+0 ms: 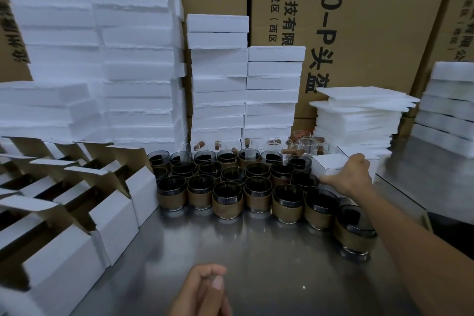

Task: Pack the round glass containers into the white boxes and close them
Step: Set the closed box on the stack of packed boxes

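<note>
Left of the glasses (230, 187), open boxes (77, 213) stand in rows with flaps up, the nearest wall just beside the cluster's left edge. In front of the glasses lies bare table (256, 251). The left hand (202, 292) hovers there at the near edge, fingers loosely curled, seemingly holding nothing. Right of the glasses, the right hand (351, 174) grips a closed box (331, 165) by its top edge.

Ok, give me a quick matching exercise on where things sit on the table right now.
1 right hand
2 open white cardboard boxes
3 dark round glass containers with brown sleeves
4 stack of thin white foam sheets

A rear right, piled
B middle of the steel table, clustered
C gripping a closed white box
D left side, flaps up

Pairs: 1-C, 2-D, 3-B, 4-A
</note>
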{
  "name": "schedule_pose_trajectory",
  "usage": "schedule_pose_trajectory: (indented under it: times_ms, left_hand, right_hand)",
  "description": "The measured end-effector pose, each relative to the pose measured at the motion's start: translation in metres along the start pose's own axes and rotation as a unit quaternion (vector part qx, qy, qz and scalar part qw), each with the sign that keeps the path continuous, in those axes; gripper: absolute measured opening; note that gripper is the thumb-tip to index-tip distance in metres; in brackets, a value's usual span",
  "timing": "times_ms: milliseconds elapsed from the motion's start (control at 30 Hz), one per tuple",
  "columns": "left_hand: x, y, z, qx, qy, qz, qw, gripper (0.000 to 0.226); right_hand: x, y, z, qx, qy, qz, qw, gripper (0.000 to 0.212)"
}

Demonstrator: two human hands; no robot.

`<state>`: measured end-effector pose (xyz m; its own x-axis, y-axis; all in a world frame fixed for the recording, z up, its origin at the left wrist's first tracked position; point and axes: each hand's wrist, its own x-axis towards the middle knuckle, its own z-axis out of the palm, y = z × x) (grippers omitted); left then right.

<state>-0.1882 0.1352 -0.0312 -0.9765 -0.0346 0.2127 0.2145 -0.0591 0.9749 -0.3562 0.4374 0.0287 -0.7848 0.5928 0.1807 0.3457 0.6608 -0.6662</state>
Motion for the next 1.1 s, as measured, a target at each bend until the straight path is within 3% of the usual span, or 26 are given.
schedule_pose_trajectory:
  times_ms: [200,333,433,533,667,800,933,1100]
  left_hand:
    - [0.006,-0.008,-0.002,-0.042,0.007,-0.039,0.998,0.025]
    - [0.009,-0.01,-0.001,-0.069,0.023,-0.047,0.996,0.013]
    - [0.009,-0.009,0.002,-0.093,0.036,-0.039,0.994,0.013]
    - [0.008,-0.015,-0.002,-0.05,0.023,-0.031,0.998,0.022]
    - [0.004,-0.013,-0.006,0.006,-0.014,-0.017,1.0,0.022]
    - [0.0,-0.006,-0.008,0.013,-0.027,-0.011,0.999,0.018]
    - [-0.004,0.006,-0.006,0.004,-0.017,-0.024,1.0,0.016]
    - [-0.014,0.016,-0.01,0.029,-0.006,0.009,1.0,0.014]
  right_hand:
    - [0.008,-0.007,0.001,-0.14,0.003,0.005,0.99,0.089]
    - [0.01,-0.014,0.002,-0.209,0.023,0.016,0.977,0.089]
    - [0.011,-0.017,0.003,-0.214,0.031,0.017,0.976,0.093]
    - [0.007,-0.02,0.003,-0.162,0.027,0.025,0.986,0.094]
    - [-0.007,-0.032,-0.013,-0.113,0.016,0.028,0.993,0.08]
    - [-0.052,-0.054,-0.03,-0.061,0.008,-0.104,0.993,0.066]
    - [-0.139,-0.066,-0.03,0.084,-0.061,-0.26,0.96,0.057]
    - [-0.25,-0.041,0.004,0.148,-0.112,-0.303,0.935,0.046]
